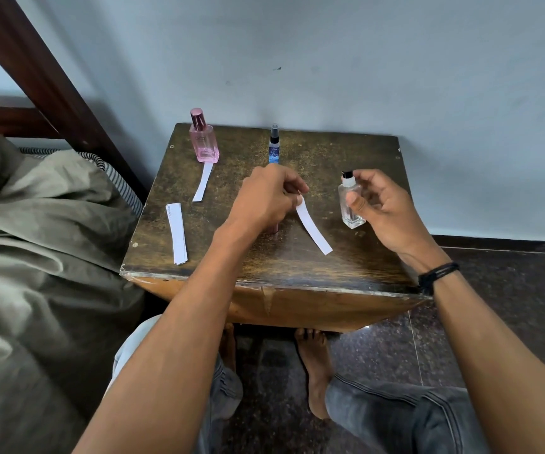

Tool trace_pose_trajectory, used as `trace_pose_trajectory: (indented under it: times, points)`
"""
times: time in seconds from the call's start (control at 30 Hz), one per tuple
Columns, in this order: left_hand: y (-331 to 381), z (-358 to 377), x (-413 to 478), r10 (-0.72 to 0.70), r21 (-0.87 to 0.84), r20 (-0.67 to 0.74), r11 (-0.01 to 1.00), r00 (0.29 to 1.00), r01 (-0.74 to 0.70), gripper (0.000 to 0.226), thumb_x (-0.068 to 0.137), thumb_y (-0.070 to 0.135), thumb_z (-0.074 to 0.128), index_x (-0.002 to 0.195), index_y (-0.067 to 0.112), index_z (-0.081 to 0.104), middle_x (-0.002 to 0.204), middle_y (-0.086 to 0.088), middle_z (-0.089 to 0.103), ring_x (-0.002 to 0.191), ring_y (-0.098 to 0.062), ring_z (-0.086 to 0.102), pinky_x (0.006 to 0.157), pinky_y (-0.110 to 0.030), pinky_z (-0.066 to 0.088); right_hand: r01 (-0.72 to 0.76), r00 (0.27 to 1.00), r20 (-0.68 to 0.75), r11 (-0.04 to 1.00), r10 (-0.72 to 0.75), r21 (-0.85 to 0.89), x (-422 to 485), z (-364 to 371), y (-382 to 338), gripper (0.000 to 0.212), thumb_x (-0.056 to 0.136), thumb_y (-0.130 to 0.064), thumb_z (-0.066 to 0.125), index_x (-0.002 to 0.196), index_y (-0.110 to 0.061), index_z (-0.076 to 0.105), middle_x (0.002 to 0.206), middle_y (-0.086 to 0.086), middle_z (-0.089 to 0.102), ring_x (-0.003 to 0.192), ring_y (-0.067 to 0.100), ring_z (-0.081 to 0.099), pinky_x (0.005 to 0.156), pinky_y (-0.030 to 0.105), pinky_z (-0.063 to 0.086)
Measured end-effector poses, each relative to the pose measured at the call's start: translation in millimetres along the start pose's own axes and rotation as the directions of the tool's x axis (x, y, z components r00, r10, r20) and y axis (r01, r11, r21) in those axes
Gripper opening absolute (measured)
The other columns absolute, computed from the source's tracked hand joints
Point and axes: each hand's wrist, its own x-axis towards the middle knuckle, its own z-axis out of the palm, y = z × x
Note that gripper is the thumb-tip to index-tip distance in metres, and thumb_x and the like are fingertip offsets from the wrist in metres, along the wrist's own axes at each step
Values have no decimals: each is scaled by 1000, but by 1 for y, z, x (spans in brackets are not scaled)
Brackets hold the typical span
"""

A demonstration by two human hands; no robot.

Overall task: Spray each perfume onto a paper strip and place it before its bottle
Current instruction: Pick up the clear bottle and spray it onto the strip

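My left hand (pixel 266 194) pinches the top end of a white paper strip (pixel 313 229), which hangs down above the wooden table (pixel 297 267). My right hand (pixel 385 208) grips a clear square bottle (pixel 350 204) with a white and black sprayer, held just right of the strip. A pink bottle (pixel 203 137) stands at the table's back left with one strip (pixel 203 181) lying before it. A slim blue spray bottle (pixel 274 145) stands at the back middle, its base hidden behind my left hand. A small pinkish object (pixel 274 228) peeks out under my left hand.
A small stack of spare strips (pixel 177 233) lies near the table's left edge. A bed with an olive blanket (pixel 35 224) sits close on the left. The wall is right behind the table. My legs and bare feet are under the front edge.
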Motion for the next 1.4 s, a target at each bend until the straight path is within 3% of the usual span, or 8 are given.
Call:
trace_pose_trajectory:
  times: [0.1,0.2,0.33,0.6,0.9,1.07,1.23,1.4]
  points:
    - [-1,1,0,34,48,2,998,999,-34,17,87,13,75,98,26,78,94,7,74,73,-6,69,69,-31,62,0,1000,9,1000,-1,25,1,2,2,29,92,-34,68,120,-40,60,110,-8,63,98,10,57,86,23,52]
    - [-2,3,0,63,94,12,994,998,-64,18,88,13,74,101,25,78,95,6,76,63,4,59,65,-21,55,-1,1000,14,999,0,49,1,6,2,29,96,-23,68,121,-34,59,113,-9,64,96,6,58,87,21,53]
    - [0,6,-1,80,142,19,987,997,-82,18,87,14,74,100,26,78,96,7,76,74,-6,64,72,-24,55,-6,1000,26,998,5,60,1,9,-1,29,97,-17,67,123,-26,57,118,-2,63,95,1,58,81,15,53]
    - [1,7,-3,82,231,22,969,996,-85,21,88,13,70,102,26,77,101,6,77,95,-18,71,87,-38,57,-27,998,60,998,23,63,2,4,4,33,98,-14,65,130,-19,58,130,7,66,113,18,66,90,19,53]
    - [-1,-9,-2,49,153,-59,987,997,-39,14,87,27,75,100,24,77,99,6,75,88,-12,69,87,-34,56,-29,996,88,997,22,73,0,2,2,39,98,-13,65,136,-14,56,132,3,67,113,10,67,90,19,52]
    - [-4,-34,-5,78,62,170,994,982,-89,17,76,37,85,84,24,77,82,15,70,67,6,58,64,-18,43,-48,995,87,992,38,114,-1,1,-2,56,83,-24,77,135,-25,57,135,7,63,118,13,65,88,19,54]
    - [-13,-39,-8,13,165,418,982,908,-90,33,69,25,91,98,25,74,99,9,66,92,-9,61,80,-27,49,-55,997,54,997,52,54,-1,3,-4,65,69,-30,86,127,-33,57,130,4,59,116,14,64,91,26,58]
    - [-13,-39,-7,54,189,360,973,931,-130,23,75,14,86,93,22,74,86,12,66,78,-8,61,74,-28,47,-65,997,31,998,66,-24,2,6,1,55,77,-20,88,120,-30,55,125,-2,62,112,12,63,82,15,52]
